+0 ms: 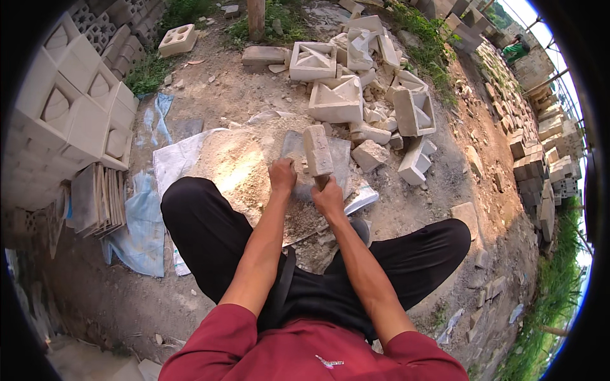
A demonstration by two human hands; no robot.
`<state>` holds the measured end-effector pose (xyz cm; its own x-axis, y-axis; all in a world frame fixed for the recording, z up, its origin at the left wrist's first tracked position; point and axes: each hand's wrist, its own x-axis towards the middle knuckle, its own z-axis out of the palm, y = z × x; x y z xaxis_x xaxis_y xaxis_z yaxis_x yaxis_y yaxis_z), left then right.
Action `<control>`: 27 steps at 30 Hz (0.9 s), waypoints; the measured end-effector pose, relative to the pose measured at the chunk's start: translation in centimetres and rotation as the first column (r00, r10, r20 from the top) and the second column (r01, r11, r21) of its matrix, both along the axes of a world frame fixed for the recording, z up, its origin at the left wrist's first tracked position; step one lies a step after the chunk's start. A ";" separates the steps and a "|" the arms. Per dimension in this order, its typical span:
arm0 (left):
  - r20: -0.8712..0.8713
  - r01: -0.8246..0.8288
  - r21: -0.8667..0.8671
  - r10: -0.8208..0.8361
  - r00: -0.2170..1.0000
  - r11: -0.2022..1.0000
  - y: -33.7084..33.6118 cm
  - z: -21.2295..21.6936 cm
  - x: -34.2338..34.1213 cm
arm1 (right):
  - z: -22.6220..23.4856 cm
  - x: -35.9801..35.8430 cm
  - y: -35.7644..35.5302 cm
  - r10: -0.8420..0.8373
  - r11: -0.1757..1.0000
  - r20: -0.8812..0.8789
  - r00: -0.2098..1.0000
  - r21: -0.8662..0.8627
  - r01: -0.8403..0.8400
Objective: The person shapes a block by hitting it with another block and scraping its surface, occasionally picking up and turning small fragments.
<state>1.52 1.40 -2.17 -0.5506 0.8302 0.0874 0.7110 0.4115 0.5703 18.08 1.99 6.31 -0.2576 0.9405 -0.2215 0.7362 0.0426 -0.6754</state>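
My right hand [328, 197] is wrapped round the short dark handle of a mallet [318, 151], whose long, blocky head is coated in pale dust. The head points away from me, above a flat grey slab [342, 157] on the ground. Just left of the mallet, my left hand [282, 174] is closed, knuckles up, low over the slab's near left side; what its fingers hold, if anything, is hidden. Pale crushed rubble [232, 159] lies heaped beside the slab on a white sheet [171, 162]. I sit with both knees spread around this spot.
Broken, dusty moulded blocks [337, 100] are piled beyond the slab to the right. Stacked pale blocks [76, 95] rise at the left, with thin boards [101, 197] and a blue sheet [141, 222] near them. A wooden post [256, 20] stands ahead. More blocks [530, 162] line the far right.
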 end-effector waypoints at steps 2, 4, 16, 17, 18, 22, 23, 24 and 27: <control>-0.001 -0.042 -0.002 0.042 0.999 0.999 -0.6 -0.1 -0.7 | 0.9 -1.5 0.3 -0.044 0.998 -0.095 0.994 0.041 0.048; -0.008 -0.071 -0.014 0.071 0.997 0.997 -1.4 -0.2 -0.9 | 0.8 -1.8 0.2 -0.037 0.999 -0.014 0.999 0.019 0.037; -0.105 0.062 -0.352 -0.106 0.989 0.934 -4.2 3.3 -0.4 | 1.1 -1.8 0.4 0.030 0.999 0.067 0.997 -0.040 -0.027; -0.133 0.069 -0.353 -0.123 0.984 0.933 -4.4 3.0 -0.5 | 1.5 -2.1 0.1 0.008 1.000 0.048 0.999 -0.027 -0.006; -0.135 0.054 -0.352 -0.108 0.985 0.934 -4.9 2.8 -0.6 | 0.7 -1.9 -0.4 0.039 0.999 0.082 0.996 -0.027 -0.037; -0.012 0.063 -0.351 -0.072 0.997 0.934 -4.2 3.6 -0.4 | -1.9 0.3 0.1 0.086 0.996 0.140 0.986 -0.029 -0.083; 0.051 0.073 -0.363 -0.058 0.997 0.929 -4.2 3.8 -0.6 | -1.8 0.2 0.3 0.092 0.995 0.132 0.987 -0.043 -0.087; 0.039 0.061 -0.347 -0.051 0.998 0.936 -3.8 4.0 -0.7 | -1.7 0.0 0.7 0.087 0.996 0.124 0.988 -0.034 -0.083; -0.002 0.024 -0.351 -0.026 1.000 0.936 -4.7 3.7 -0.7 | -0.4 -1.0 0.3 0.060 0.998 0.085 0.995 -0.037 -0.057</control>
